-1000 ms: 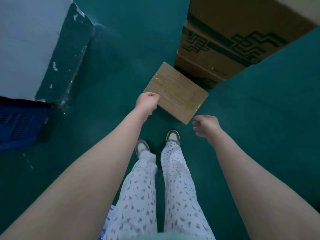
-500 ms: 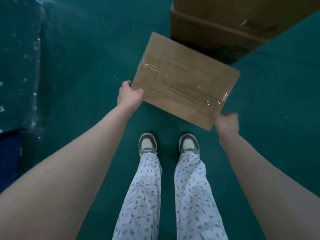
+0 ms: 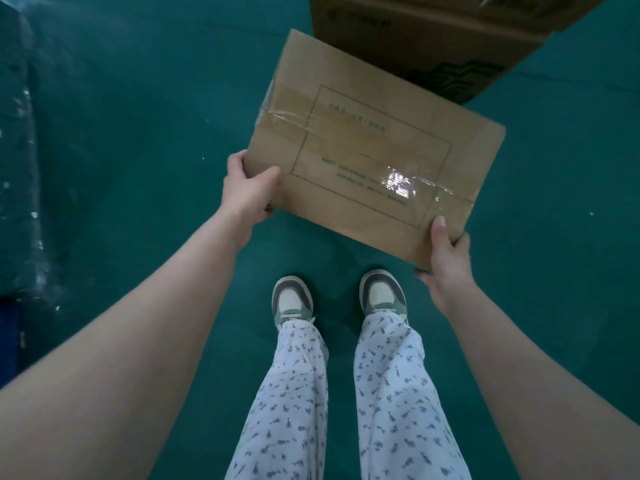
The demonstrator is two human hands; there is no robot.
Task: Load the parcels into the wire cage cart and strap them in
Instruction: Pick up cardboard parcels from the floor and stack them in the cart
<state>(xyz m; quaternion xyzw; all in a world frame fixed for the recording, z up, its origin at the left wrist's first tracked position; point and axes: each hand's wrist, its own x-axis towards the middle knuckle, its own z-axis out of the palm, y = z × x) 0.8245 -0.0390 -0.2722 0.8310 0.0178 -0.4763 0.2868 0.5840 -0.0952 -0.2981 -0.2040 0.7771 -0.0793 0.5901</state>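
A flat brown cardboard parcel (image 3: 367, 143), sealed with clear tape and printed with a green frame, is lifted off the green floor in front of me. My left hand (image 3: 247, 190) grips its near left corner, thumb on top. My right hand (image 3: 446, 258) grips its near right corner, thumb lying on the top face and fingers underneath. The wire cage cart is not in view.
A large printed cardboard box (image 3: 433, 32) stands on the floor just beyond the parcel at the top. A dark green block with paint flecks (image 3: 17, 150) runs along the left edge. My feet (image 3: 336, 296) stand under the parcel on green floor (image 3: 138, 98).
The parcel has come up from the floor toward me. My right hand, free a second ago, now holds its right corner, and my left hand has kept its hold.
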